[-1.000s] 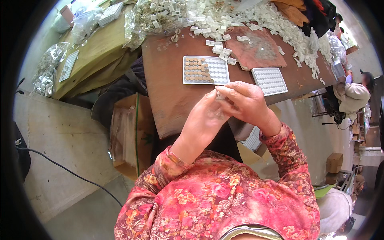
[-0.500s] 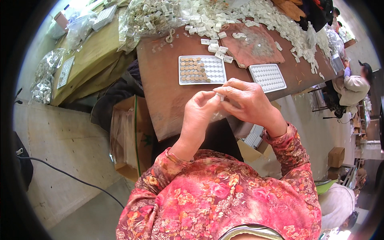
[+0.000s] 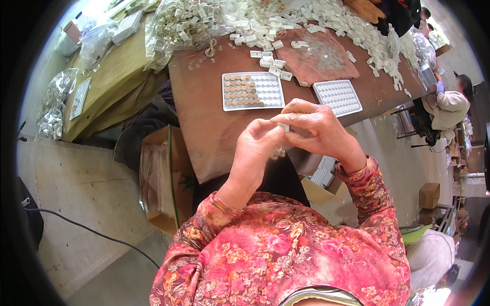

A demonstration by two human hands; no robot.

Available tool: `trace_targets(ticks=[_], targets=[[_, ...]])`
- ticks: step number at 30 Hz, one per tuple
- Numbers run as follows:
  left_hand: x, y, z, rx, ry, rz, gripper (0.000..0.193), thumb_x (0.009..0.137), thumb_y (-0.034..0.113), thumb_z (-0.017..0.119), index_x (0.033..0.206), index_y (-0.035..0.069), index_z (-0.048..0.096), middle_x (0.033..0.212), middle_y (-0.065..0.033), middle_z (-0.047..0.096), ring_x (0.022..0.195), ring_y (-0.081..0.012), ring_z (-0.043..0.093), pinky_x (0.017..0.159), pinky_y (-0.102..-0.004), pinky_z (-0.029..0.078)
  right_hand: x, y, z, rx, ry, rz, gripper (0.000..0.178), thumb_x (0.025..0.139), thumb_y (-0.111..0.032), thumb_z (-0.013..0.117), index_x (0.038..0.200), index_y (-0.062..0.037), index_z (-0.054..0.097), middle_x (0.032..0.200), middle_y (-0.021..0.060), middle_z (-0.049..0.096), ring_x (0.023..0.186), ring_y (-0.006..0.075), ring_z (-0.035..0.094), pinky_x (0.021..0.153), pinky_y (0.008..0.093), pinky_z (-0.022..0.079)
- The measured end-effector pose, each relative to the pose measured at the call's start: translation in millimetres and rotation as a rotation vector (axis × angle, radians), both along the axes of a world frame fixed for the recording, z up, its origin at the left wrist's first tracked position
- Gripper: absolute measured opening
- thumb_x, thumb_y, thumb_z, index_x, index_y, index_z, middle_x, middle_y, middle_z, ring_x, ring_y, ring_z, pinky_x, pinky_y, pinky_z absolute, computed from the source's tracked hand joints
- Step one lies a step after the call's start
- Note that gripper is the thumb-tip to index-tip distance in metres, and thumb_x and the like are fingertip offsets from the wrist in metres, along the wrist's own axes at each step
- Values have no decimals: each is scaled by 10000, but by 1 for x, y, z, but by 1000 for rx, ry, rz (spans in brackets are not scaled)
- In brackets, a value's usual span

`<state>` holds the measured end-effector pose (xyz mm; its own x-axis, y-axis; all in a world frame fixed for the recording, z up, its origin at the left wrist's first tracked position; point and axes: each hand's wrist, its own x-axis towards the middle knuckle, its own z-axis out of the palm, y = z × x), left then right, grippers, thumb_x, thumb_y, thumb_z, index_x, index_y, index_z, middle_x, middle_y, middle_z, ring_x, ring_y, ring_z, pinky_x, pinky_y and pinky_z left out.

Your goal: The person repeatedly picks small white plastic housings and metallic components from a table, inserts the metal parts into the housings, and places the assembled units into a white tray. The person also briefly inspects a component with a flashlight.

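Note:
My left hand (image 3: 258, 145) and my right hand (image 3: 316, 125) meet in front of me, past the table's near edge. Between their fingertips they pinch a small white plastic piece (image 3: 284, 127), mostly covered by the fingers. Something clear and shiny (image 3: 277, 153) shows just under my left fingers; I cannot make out what it is. Beyond my hands lies a white tray (image 3: 224, 104) with rows of round tan pieces (image 3: 237, 89) on its left part and bare white hollows on its right. Close to my right hand lies a second white tray (image 3: 338, 97) with rows of hollows.
White plastic parts (image 3: 275, 66) spread from behind the tray into a big heap (image 3: 316, 15) along the far side. A worn red cloth (image 3: 316, 58) lies on the brown table (image 3: 199, 132). A cardboard box (image 3: 181, 163) stands below at left. Another person (image 3: 449, 104) sits at far right.
My fingers have shifted slightly around the small white piece, which shows a little more now. The table and trays sit slightly farther left in the view.

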<state>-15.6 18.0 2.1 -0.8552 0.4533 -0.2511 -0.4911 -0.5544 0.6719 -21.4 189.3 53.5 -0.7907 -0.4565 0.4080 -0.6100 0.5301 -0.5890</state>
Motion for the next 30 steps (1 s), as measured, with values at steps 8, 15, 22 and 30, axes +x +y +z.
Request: trace_targets(ticks=[8, 15, 22, 30], targets=[[2, 5, 1, -46, 35, 9, 169, 899, 79, 627, 1035, 2, 564, 1000, -48, 610, 900, -99, 597, 825, -252, 486, -1, 4, -5, -73, -37, 0, 264, 726, -55, 730, 986, -57, 689, 860, 91, 626, 711, 232, 623, 624, 313, 517], [4, 9, -1, -9, 62, 12, 154, 926, 130, 599, 1037, 39, 546, 970, -36, 618, 866, -93, 618, 764, -246, 512, 2, 5, -9, -11, 69, -51, 247, 708, -79, 753, 943, -54, 678, 827, 87, 621, 688, 233, 616, 595, 302, 510], [6, 13, -3, 26, 33, 28, 154, 921, 124, 600, 1040, 53, 534, 966, -29, 616, 867, -87, 615, 759, -241, 507, -1, 8, -7, -17, 20, 7, 243, 710, -81, 759, 935, -42, 675, 824, 87, 614, 691, 238, 614, 602, 309, 508], [5, 18, -7, -24, 9, 28, 157, 921, 127, 599, 1043, 60, 528, 951, -18, 609, 836, -79, 605, 740, -237, 502, 0, 9, -9, -46, -49, -21, 236, 706, -61, 757, 926, -27, 679, 830, 85, 611, 699, 224, 611, 624, 305, 511]])
